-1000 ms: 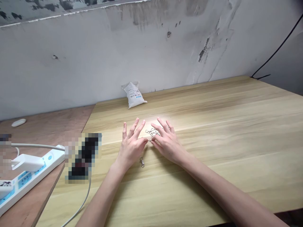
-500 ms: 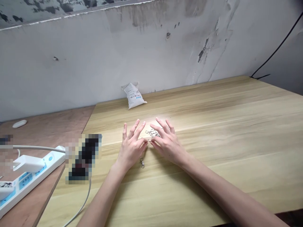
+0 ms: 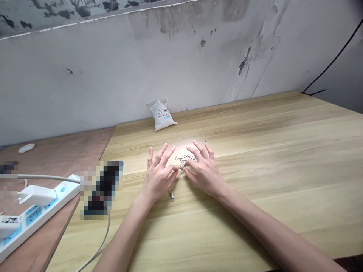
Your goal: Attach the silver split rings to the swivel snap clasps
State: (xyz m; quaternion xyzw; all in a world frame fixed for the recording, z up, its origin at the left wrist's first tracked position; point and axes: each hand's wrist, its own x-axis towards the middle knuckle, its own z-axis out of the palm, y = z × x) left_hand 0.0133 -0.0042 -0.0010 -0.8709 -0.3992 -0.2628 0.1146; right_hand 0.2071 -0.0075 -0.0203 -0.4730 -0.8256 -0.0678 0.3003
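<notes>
Both my hands rest on a light wooden table (image 3: 255,158), close together. My left hand (image 3: 159,175) has its other fingers spread and lifted, while thumb and forefinger pinch a small metal piece at the fingertips. My right hand (image 3: 202,170) meets it there, pinching the same small piece, its other fingers stretched out. A small heap of silver metal clasps and rings (image 3: 185,158) lies just beyond the fingertips, partly covered by my right hand. One single metal clasp (image 3: 171,195) lies on the table below my left thumb.
A small white packet (image 3: 161,115) stands by the wall behind the hands. To the left, on a darker brown surface, lies a white power strip (image 3: 36,204) with plugs and a grey cable (image 3: 96,245). A blurred dark object (image 3: 102,189) sits beside it.
The hands have barely moved; the right hand has shifted slightly to the right and the view has drifted a little.
</notes>
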